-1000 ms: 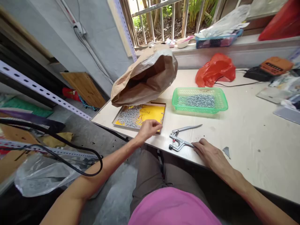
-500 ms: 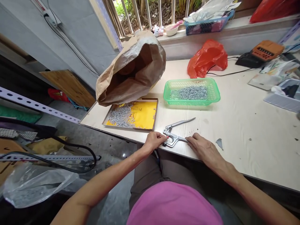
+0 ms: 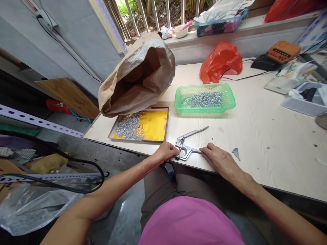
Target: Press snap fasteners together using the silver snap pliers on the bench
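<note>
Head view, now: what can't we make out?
All in the head view:
Left hand: whether it holds a piece; its own grip hides that.
Pliers: lower handle's end, covered by the right hand.
Tray: back-left corner, behind the paper bag.
Paper bag: its depths, lost in shadow.
Round object: cut off by the right edge.

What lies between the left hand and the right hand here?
In the head view, silver pliers lie between the left hand and the right hand, on the table.
</note>
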`<state>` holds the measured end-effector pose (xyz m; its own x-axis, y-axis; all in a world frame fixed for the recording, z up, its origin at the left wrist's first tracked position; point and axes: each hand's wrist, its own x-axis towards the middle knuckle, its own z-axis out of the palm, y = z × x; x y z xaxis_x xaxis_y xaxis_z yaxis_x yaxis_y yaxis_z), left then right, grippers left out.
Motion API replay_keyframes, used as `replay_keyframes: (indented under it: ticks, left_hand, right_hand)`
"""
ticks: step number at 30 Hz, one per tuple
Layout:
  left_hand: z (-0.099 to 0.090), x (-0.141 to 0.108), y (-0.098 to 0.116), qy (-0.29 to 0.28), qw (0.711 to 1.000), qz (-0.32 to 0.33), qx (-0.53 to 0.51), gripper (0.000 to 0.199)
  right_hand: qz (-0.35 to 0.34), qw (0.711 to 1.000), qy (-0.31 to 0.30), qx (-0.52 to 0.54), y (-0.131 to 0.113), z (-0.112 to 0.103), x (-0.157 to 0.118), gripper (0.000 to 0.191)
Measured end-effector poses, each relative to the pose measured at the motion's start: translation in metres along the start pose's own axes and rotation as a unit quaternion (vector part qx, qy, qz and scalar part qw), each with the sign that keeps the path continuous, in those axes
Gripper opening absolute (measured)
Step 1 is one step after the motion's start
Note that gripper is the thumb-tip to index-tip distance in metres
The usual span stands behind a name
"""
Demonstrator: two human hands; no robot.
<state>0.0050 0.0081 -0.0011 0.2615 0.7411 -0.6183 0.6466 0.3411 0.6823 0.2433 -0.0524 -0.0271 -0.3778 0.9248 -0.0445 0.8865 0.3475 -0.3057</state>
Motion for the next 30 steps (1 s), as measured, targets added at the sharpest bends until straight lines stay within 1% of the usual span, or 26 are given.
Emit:
replay_keyframes:
  ticks: [1, 2, 3, 5, 7, 8, 10, 13, 16, 23, 26, 27, 28, 29, 30]
  left_hand:
    - [0.0, -0.001, 0.001, -0.001, 1.0, 0.0, 0.002, 0.033]
    - [0.0, -0.002, 0.002, -0.001, 1.0, 0.0, 0.005, 0.033]
    - [0.0, -0.002, 0.003, 0.0, 1.0, 0.001, 0.01, 0.033]
    - [-0.001, -0.003, 0.004, 0.003, 1.0, 0.004, 0.025, 0.034]
    - [-0.001, -0.003, 0.003, 0.008, 0.999, 0.005, 0.042, 0.036]
    - [-0.001, -0.003, 0.003, 0.009, 0.999, 0.005, 0.048, 0.037]
    - [-0.001, -0.001, 0.0, 0.007, 0.999, 0.004, 0.051, 0.036]
    - [0.0, 0.001, -0.003, -0.001, 0.999, 0.008, 0.036, 0.033]
    - [0.0, 0.002, -0.006, 0.001, 0.999, 0.006, 0.032, 0.031]
    - [0.003, 0.006, -0.01, 0.018, 0.999, -0.002, 0.028, 0.031]
    - [0.003, 0.001, -0.011, 0.025, 0.999, -0.019, 0.04, 0.034]
    - [0.003, -0.003, -0.011, 0.035, 0.997, -0.019, 0.059, 0.035]
    - [0.004, -0.007, -0.011, 0.056, 0.995, -0.005, 0.088, 0.034]
    - [0.006, -0.012, -0.01, 0.09, 0.988, 0.026, 0.124, 0.033]
    - [0.009, -0.016, -0.008, 0.128, 0.975, 0.073, 0.166, 0.03]
  right_hand:
    - [-0.015, 1.0, 0.005, 0.01, 0.004, -0.002, 0.002, 0.029]
    - [-0.032, 0.999, 0.014, 0.015, 0.009, -0.004, 0.005, 0.032]
    - [-0.047, 0.999, 0.024, 0.013, 0.015, -0.006, 0.009, 0.042]
    - [-0.065, 0.997, 0.037, -0.014, 0.027, -0.009, 0.02, 0.07]
    - [-0.074, 0.996, 0.02, -0.044, 0.036, -0.011, 0.033, 0.093]
    - [-0.08, 0.995, 0.005, -0.054, 0.039, -0.011, 0.04, 0.099]
    - [-0.09, 0.994, -0.021, -0.064, 0.042, -0.012, 0.05, 0.105]
    - [-0.094, 0.993, -0.026, -0.07, 0.04, -0.013, 0.059, 0.106]
    - [-0.089, 0.993, -0.018, -0.072, 0.036, -0.016, 0.059, 0.104]
    - [-0.073, 0.992, -0.016, -0.099, 0.03, -0.019, 0.053, 0.083]
    - [-0.065, 0.993, -0.015, -0.1, 0.026, -0.019, 0.051, 0.074]
    - [-0.063, 0.993, -0.014, -0.097, 0.025, -0.019, 0.051, 0.071]
    - [-0.062, 0.994, -0.016, -0.092, 0.024, -0.02, 0.05, 0.068]
    - [-0.062, 0.994, -0.019, -0.086, 0.023, -0.021, 0.049, 0.064]
    - [-0.062, 0.995, -0.023, -0.078, 0.021, -0.021, 0.049, 0.059]
